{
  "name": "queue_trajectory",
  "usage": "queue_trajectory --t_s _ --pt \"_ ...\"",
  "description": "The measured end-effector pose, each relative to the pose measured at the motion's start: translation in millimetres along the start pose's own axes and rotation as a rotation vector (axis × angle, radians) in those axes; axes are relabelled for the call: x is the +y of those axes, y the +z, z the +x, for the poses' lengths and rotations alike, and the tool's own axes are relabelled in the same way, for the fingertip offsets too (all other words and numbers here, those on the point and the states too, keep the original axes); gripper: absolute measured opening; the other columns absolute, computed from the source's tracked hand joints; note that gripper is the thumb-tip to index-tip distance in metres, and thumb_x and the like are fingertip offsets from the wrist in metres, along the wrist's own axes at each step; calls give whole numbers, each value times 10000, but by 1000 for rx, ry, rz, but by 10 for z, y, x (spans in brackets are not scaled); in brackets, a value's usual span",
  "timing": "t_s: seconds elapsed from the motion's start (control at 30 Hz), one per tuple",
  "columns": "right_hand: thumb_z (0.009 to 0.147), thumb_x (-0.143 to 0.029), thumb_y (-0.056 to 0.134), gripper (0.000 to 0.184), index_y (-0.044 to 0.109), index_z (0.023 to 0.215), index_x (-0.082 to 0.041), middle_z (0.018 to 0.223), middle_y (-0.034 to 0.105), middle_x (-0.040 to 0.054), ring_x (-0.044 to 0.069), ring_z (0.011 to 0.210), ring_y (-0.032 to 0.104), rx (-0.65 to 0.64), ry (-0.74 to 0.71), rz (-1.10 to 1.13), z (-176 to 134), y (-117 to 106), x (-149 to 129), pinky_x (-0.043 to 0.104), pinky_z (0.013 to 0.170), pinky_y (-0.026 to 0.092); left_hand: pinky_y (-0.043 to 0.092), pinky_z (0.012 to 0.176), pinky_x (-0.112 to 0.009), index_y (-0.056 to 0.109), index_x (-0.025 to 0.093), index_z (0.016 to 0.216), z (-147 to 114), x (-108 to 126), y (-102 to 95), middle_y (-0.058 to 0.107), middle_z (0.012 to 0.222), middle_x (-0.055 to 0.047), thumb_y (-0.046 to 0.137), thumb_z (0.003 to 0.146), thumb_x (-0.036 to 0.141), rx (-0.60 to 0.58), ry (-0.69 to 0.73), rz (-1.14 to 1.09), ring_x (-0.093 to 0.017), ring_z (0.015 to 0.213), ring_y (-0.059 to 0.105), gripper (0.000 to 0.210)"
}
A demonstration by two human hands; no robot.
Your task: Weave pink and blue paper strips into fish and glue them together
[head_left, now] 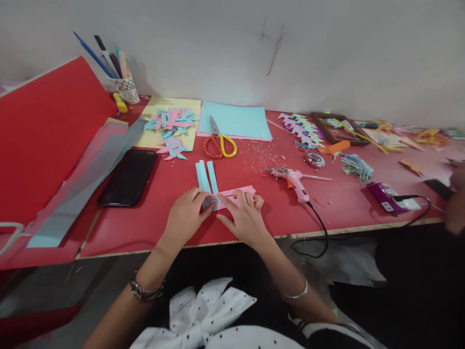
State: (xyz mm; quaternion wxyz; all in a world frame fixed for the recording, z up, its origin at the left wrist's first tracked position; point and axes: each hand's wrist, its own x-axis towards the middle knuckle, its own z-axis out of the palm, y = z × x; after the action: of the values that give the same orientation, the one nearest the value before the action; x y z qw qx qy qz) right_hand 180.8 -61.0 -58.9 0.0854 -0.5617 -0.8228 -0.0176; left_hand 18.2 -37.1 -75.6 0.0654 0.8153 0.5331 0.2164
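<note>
Light-blue paper strips (204, 178) and pink paper strips (238, 191) cross each other on the red table, the blue ones pointing away from me and the pink ones to the right. My left hand (188, 213) pinches the crossing between thumb and fingers, which partly cover it. From the other side, my right hand (247, 215) rests over the pink strips. Its index finger presses near the crossing, while the thumb lies apart from it. Scissors (215, 138) with red and yellow handles lie behind the strips.
Folded paper pieces (172, 123) lie on a yellow sheet, beside blue sheets (236, 118). A black phone (128, 178) is at left. A pink glue gun (290, 180), its cord over the table edge, and a purple power box (388, 198) are at right. Another person's hand (456, 203) shows far right.
</note>
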Motion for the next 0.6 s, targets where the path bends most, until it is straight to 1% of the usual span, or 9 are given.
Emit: queue_trajectory --t_s 0.1,0.2,0.37,0.47,0.6 --pt "857 -512 316 468 455 1249 -298 1092 502 89 235 934 413 -26 23 20 0 32 -31 397 820 216 443 647 -284 592 170 870 -7 -1 -5 610 824 -51 475 830 292 3 5 -12 -193 774 584 174" --pt "852 -509 329 456 493 1218 -292 1081 505 92 244 938 411 -37 70 10 -11 13 36 404 820 221 445 656 -284 590 172 854 -10 3 -9 609 810 -45 470 833 302 4 -2 -20 -190 769 585 178" --pt "851 -486 340 443 539 1176 -259 1056 504 114 253 903 416 -16 202 -65 -79 -38 236 418 796 237 446 655 -282 588 179 861 -4 10 -10 609 820 -48 465 833 308 3 -6 -11 -190 779 586 181" --pt "853 -474 337 447 552 1158 -229 1034 498 124 261 902 412 3 256 -108 -109 -62 337 421 781 246 444 651 -276 591 187 855 -3 9 -11 608 828 -49 464 832 313 17 -8 15 -187 782 584 180" --pt "846 -481 344 476 539 1174 -196 1071 484 139 269 917 409 25 284 -119 -110 -76 330 425 781 253 443 658 -285 591 189 864 -14 9 -12 608 847 -58 467 829 333 47 -21 69 -199 809 583 194"
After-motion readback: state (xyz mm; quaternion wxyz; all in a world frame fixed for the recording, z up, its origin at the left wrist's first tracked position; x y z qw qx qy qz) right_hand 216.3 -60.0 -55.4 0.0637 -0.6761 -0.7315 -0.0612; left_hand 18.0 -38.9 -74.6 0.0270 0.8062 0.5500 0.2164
